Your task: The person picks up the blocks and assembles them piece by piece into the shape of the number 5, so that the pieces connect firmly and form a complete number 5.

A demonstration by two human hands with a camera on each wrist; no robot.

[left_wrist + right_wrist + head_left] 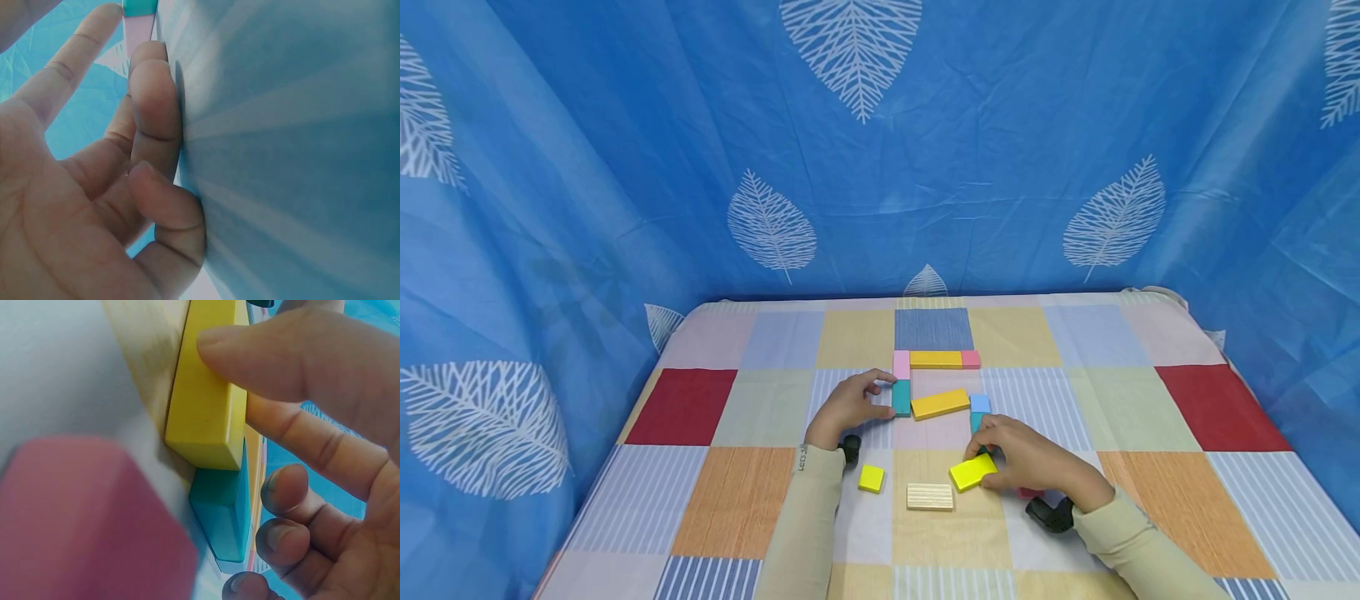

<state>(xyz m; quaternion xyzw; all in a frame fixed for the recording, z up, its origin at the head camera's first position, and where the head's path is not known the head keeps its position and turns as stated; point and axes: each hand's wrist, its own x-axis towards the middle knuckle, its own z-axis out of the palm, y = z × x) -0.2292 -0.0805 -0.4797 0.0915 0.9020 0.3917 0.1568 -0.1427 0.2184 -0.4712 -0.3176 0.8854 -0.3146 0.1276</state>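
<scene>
Yellow paint marks the block that we pinch between the thumb and forefinger of our right hand; it sits askew at the near right of the layout, and we cannot tell whether it rests fully on the surface. Our left hand has a finger and thumb at the teal block on the left side; whether they grip it or merely steady it, we cannot tell.

We judge the step in hand to be placing the yellow piece near the end of the right-hand column, where a light blue block stands above a second teal block. The next move seems to call for turning it square and letting go gently, so its neighbours keep their line.

Beyond our hands, a pink block, a long amber block and a rose block adjoin at the far end. A slanted amber block lies between the two sides. Nearer us are a ridged wooden block and a small yellow square. A reddish block, partly under our right wrist, could get knocked.
</scene>
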